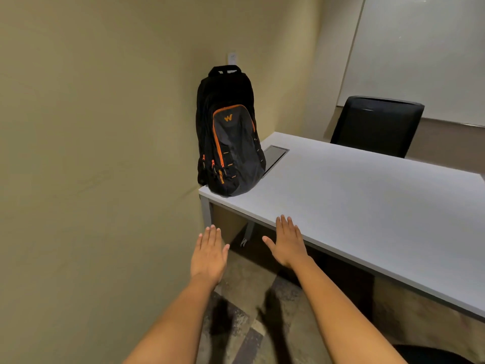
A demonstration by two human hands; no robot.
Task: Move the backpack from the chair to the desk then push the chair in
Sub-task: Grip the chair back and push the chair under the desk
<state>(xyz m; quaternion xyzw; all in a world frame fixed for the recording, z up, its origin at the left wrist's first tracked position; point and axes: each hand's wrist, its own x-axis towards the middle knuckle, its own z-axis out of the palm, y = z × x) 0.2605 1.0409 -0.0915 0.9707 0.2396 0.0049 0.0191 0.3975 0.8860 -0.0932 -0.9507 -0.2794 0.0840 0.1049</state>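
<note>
A white rectangular worktop (367,195) on grey metal legs is being shown in the corner of a small room, its left end set against a beige wall (91,127). A grey cable hatch (274,155) is being seen recessed in the surface near that end. A whiteboard (420,53) is being displayed on the far wall, and a black office chair (378,126) is being shown behind the far edge of the worktop. The floor (252,298) is being seen as patterned carpet in brown and grey, with the shadows of the arms being cast on it. A dark rounded shape (430,354) is being cropped by the lower right corner; what it is cannot be told.

The black and orange backpack (231,137) is being shown upright on the left end of the worktop, leaning against the wall, with its top handle just below a white wall plate (232,58).

Both arms are being held out forward. The left hand (208,254) is being held flat with fingers spread, palm down, over the floor just short of the worktop corner, nothing being grasped. The right hand (288,243) is likewise being held spread and empty, its fingertips (283,219) being seen over the near edge of the worktop; contact cannot be told.
</note>
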